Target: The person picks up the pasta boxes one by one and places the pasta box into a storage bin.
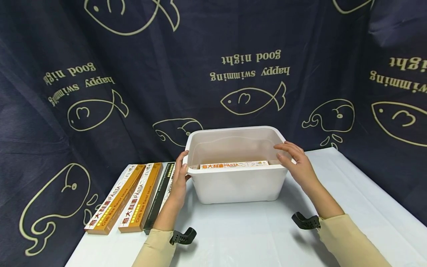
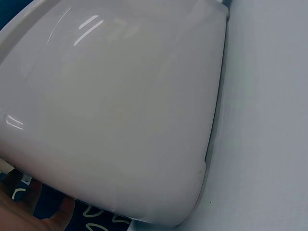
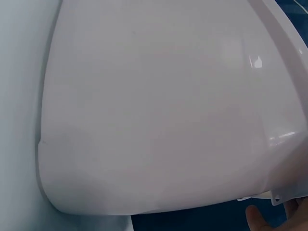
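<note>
A white plastic bin (image 1: 237, 186) stands upright on the table. In the head view, my left hand (image 1: 179, 181) grips its left rim, with fingers around the edge. On the opposite side, my right hand (image 1: 298, 163) holds the right rim, fingertips reaching over the edge. A pasta box (image 1: 230, 165) lies inside along the front wall; the front wall hides the bin's floor. Both wrist views are mostly filled by the bin's wall. Fingers of the left hand (image 2: 60, 215) and right hand (image 3: 284, 220) appear at the lower corners.
Left of the bin lie two orange-and-white pasta boxes (image 1: 115, 200) (image 1: 141, 198) and a black box (image 1: 159, 196), partly behind my left forearm. All rest on a white-covered table (image 1: 240, 237). A dark blue fish-print curtain (image 1: 186, 81) hangs behind and at both sides.
</note>
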`<state>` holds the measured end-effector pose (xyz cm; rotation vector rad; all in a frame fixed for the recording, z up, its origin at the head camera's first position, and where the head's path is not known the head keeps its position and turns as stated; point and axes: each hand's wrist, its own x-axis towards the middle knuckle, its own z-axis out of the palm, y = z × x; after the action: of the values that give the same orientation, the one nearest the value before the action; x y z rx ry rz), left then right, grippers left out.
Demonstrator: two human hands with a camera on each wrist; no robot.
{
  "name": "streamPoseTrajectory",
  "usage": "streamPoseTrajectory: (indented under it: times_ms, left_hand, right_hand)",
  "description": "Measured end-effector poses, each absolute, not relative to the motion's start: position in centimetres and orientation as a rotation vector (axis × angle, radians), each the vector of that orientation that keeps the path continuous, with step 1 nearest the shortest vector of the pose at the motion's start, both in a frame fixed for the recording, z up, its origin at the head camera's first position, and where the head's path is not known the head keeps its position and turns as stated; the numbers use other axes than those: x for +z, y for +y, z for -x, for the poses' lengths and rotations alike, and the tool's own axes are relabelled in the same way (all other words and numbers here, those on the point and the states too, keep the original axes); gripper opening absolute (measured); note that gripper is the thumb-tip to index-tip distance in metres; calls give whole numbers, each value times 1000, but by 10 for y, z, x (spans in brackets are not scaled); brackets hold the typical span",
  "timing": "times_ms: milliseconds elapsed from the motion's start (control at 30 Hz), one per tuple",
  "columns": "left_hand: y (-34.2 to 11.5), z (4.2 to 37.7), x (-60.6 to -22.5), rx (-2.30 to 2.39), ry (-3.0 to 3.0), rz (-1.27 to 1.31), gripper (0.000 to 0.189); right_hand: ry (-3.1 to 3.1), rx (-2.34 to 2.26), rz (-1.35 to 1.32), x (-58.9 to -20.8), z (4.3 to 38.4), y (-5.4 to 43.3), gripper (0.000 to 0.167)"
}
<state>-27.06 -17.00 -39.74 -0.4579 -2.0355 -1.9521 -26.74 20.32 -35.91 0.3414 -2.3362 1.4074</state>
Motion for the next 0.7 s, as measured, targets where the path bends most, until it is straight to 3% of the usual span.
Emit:
streamPoseTrajectory:
  times_ms: [700]
  left_hand:
    - [-162, 269, -398, -1859, -1991, 391, 53]
  right_hand:
    - [-2069, 1755, -182, -367, 274, 192, 47]
